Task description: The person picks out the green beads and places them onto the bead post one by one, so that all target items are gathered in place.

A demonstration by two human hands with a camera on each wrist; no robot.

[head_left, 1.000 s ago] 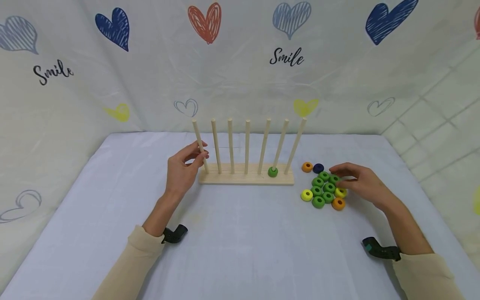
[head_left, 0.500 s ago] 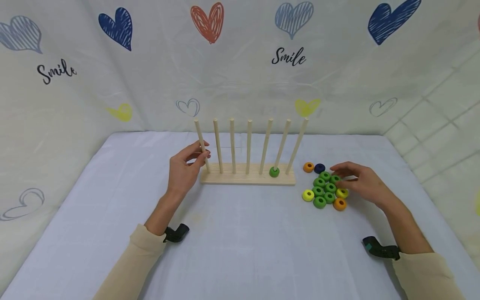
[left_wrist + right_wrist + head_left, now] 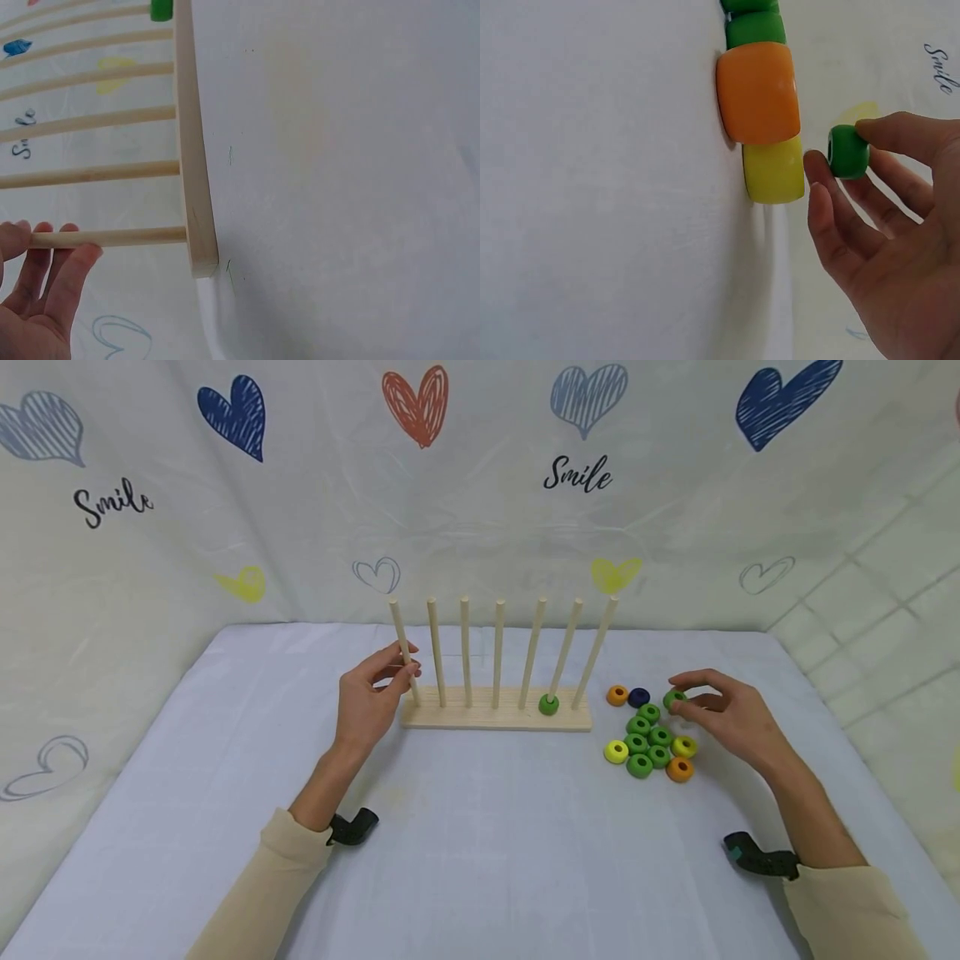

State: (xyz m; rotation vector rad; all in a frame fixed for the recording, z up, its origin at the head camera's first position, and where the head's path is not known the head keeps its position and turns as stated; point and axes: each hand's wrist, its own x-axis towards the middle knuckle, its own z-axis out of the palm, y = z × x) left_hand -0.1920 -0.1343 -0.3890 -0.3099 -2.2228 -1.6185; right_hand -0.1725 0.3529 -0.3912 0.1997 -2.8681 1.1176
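green bead (image 3: 847, 151) pinched between thumb and fingers of the right hand (image 3: 727, 717), held up off the white-covered bench (image 3: 480, 843); sits right of centre in the head view. just below and to the left there, a cluster of loose green beads (image 3: 637, 743), two yellow beads (image 3: 616, 752) and two orange beads (image 3: 617, 695) about the edges, plus a dark blue bead (image 3: 638, 697) near the top. at mid-frame, a pale wooden rack (image 3: 495, 718) with seven pegs (image 3: 498, 643), another green bead (image 3: 548, 704) low on the sixth peg (image 3: 567, 643) from the left. left of centre, leftmost peg (image 3: 142, 237) clamped between thumb and fingertips of the left hand (image 3: 367, 697).
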